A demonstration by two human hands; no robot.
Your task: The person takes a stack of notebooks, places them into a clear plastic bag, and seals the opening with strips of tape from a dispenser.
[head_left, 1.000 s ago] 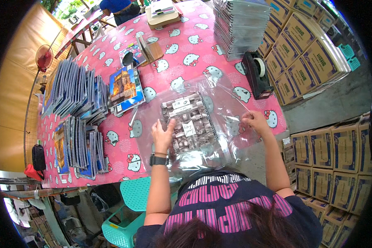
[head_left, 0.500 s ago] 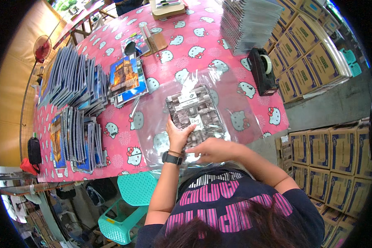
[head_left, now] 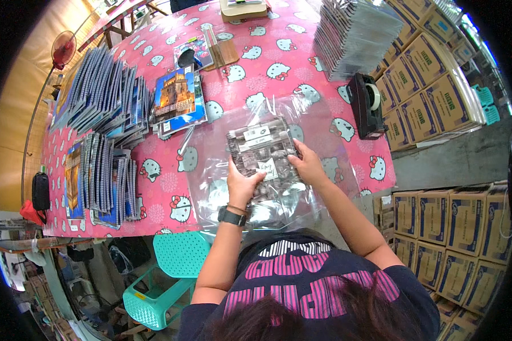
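Note:
A stack of spiral notebooks (head_left: 273, 149) with grey photo-like covers lies on clear plastic wrap (head_left: 335, 150) in front of me. White paper slips show on its top cover. My left hand (head_left: 243, 184) grips the stack's near left edge, thumb over the cover and fingers hidden at the side. Along the right edge, my right hand (head_left: 310, 163) is closed on it too, its thumb on top. Shiny plastic covers part of the stack's near end; whether it wraps all the way round I cannot tell.
Blue spiral notebooks (head_left: 105, 96) stand in rows at the left, beside a flat pile with a tower cover (head_left: 179, 99). A black tape dispenser (head_left: 367, 108) sits at the right, near a tall plastic-wrapped stack (head_left: 352, 40). Cartons (head_left: 432, 91) and a green stool (head_left: 179, 253) flank the pink table.
My right hand has moved from the stack's near edge up to its right edge and taken hold there. The left hand keeps its grip. The view has shifted slightly.

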